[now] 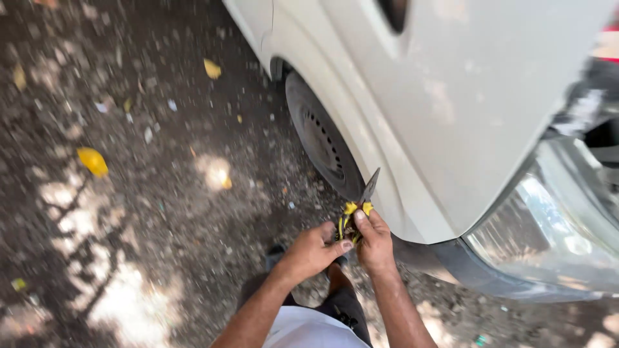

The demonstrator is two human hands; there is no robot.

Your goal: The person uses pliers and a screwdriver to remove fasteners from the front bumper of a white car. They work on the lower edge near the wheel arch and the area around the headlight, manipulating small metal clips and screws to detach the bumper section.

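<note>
Left hand, right hand grip yellow-handled pliers; white car beside.

- Left hand reaches in from the left, fingers curled closed; forearm bare
- Right hand meets it, thumb up, fist clenched

We hold a pair of pliers with yellow-and-black handles in both hands: the left hand and right hand each close around the handles. The dark tip points up toward the white car, just beside its front wheel, above littered ground.
</note>
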